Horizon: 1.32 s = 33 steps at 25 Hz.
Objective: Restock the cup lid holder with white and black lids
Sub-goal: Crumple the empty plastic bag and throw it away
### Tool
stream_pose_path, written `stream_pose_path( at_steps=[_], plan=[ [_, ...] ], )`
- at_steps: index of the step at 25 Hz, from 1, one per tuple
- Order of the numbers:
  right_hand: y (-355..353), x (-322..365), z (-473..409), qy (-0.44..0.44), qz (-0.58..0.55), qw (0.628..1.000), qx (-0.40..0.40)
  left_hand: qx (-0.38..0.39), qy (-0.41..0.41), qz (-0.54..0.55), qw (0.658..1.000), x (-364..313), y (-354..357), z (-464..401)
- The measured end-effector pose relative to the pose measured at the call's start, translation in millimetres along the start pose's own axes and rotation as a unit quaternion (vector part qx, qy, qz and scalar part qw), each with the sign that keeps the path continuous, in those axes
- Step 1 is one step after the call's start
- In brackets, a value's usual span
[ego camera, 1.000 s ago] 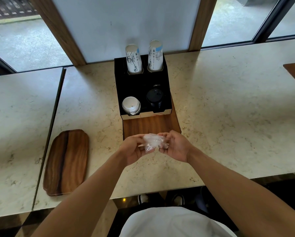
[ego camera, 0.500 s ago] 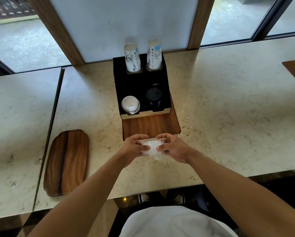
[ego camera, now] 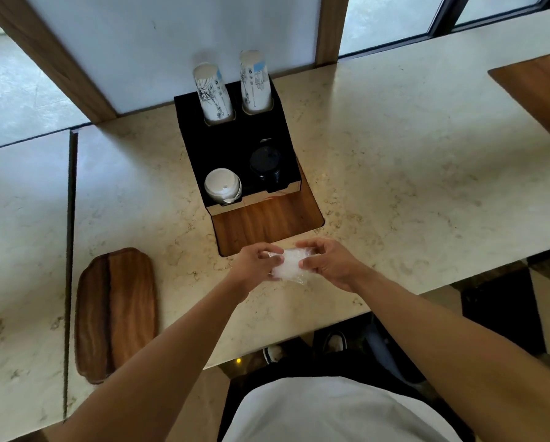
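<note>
Both hands, left & right, pinch crumpled clear plastic wrap nr counter front edge. Risk: scrap drops off edge if grip slackens.

A pale marble counter carries a black holder at its back, sitting on a wooden board. A second wooden board lies well apart at the left, and a third at the far right edge.
</note>
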State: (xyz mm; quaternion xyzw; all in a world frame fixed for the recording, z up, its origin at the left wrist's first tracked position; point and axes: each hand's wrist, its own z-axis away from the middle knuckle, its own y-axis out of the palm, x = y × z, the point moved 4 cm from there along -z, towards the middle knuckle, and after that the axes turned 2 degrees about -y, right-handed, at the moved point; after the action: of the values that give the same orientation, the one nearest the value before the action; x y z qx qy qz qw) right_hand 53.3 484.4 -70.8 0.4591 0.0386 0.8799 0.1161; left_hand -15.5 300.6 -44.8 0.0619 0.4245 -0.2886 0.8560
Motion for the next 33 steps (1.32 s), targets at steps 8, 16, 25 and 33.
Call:
stream_pose_path(
  at_steps=[8, 16, 25, 33],
  plan=[
    [-49.5, -30.1, 45.7, -0.03, -0.023, 0.991, -0.126, 0.047, 0.089, -0.102, 0.99, -12.6, 49.5, -0.8],
    [-128.5, -55.4, 115.2, -0.058, -0.028, 0.978, -0.2, 0.128, 0.097, -0.168, 0.973, -34.7, 153.2, 17.3],
    [-238.9, -101.6, 224.0, -0.075, 0.006, 0.955, -0.288, 0.149, 0.133, -0.292, 0.935, -38.1, 317.1, 54.6],
    [-299.7, -157.8, 267.1, -0.032, -0.037, 0.932, -0.36, 0.189, 0.161, -0.431, 0.867, -11.7, 418.8, 38.5]
  ],
)
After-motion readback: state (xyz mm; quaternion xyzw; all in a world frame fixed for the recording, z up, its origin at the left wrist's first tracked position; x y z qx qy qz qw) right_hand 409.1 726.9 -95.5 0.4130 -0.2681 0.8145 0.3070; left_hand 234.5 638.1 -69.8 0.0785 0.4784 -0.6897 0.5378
